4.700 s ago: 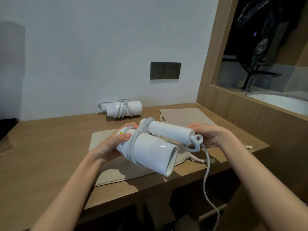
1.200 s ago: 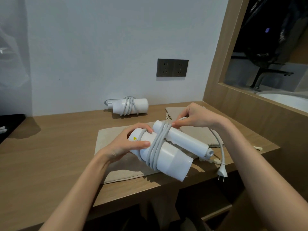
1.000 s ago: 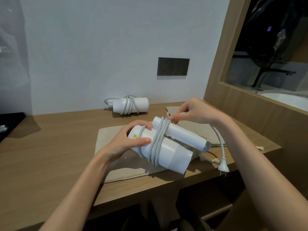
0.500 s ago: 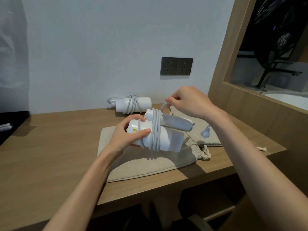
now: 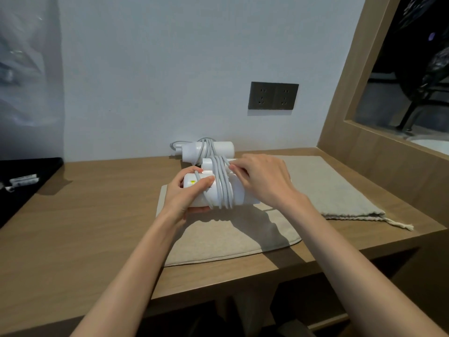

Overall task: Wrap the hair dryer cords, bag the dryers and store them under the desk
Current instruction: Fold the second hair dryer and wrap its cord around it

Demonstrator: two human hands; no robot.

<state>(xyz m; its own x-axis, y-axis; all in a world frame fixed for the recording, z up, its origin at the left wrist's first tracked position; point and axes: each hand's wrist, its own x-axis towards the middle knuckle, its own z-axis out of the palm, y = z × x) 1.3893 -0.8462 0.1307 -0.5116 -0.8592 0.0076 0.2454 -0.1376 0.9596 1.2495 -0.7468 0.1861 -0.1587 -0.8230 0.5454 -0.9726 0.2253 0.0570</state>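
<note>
White folded plastic hair dryer (image 5: 237,198), grey cord (image 5: 222,188) coiled several turns round barrel and handle, held crosswise above the near beige drawstring cloth bag (image 5: 230,239); second beige bag (image 5: 340,190) flat at right; second white dryer (image 5: 223,148), cord-wrapped, just behind

Hotel-like room; wooden desk (image 5: 85,227), wall sockets (image 5: 273,96), washbasin (image 5: 430,144) behind glass

Just bare arms, really. The left forearm (image 5: 143,263) and right forearm (image 5: 337,251) are slim and uncovered as far up as the shot goes, and the left hand (image 5: 184,193) and right hand (image 5: 264,181) are bare too.
</note>
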